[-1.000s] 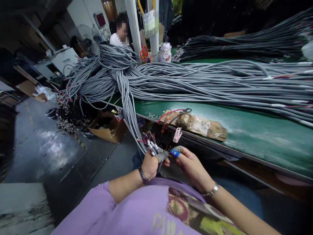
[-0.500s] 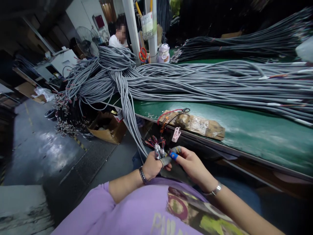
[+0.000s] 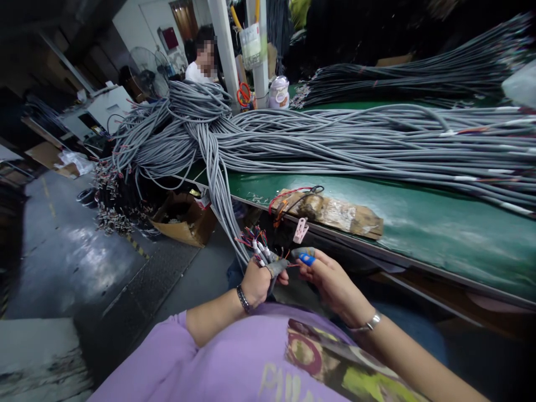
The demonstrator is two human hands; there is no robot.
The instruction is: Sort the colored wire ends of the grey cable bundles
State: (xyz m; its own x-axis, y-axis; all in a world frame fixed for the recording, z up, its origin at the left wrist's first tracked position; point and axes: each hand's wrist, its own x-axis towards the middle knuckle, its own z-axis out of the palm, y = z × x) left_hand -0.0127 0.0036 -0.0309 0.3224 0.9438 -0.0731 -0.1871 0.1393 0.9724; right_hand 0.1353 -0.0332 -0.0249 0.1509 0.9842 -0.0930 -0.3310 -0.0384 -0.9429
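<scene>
My left hand is closed around the ends of several grey cables, which hang down from the bench to it. White sleeves and a fan of thin coloured wires stick up above the fist. Just to the right, my right hand pinches a thin reddish wire that runs across from the left fingertips. Grey wrapping covers some fingertips of both hands, and blue tape is on a right finger.
Grey cables lie along the green bench. Near its edge are taped cardboard and a pink clip. A cardboard box stands below; a person is behind.
My right hand has moved slightly right, away from my left hand, and a thin wire now spans the gap. The held cable ends have shifted left and their coloured wires show more.
</scene>
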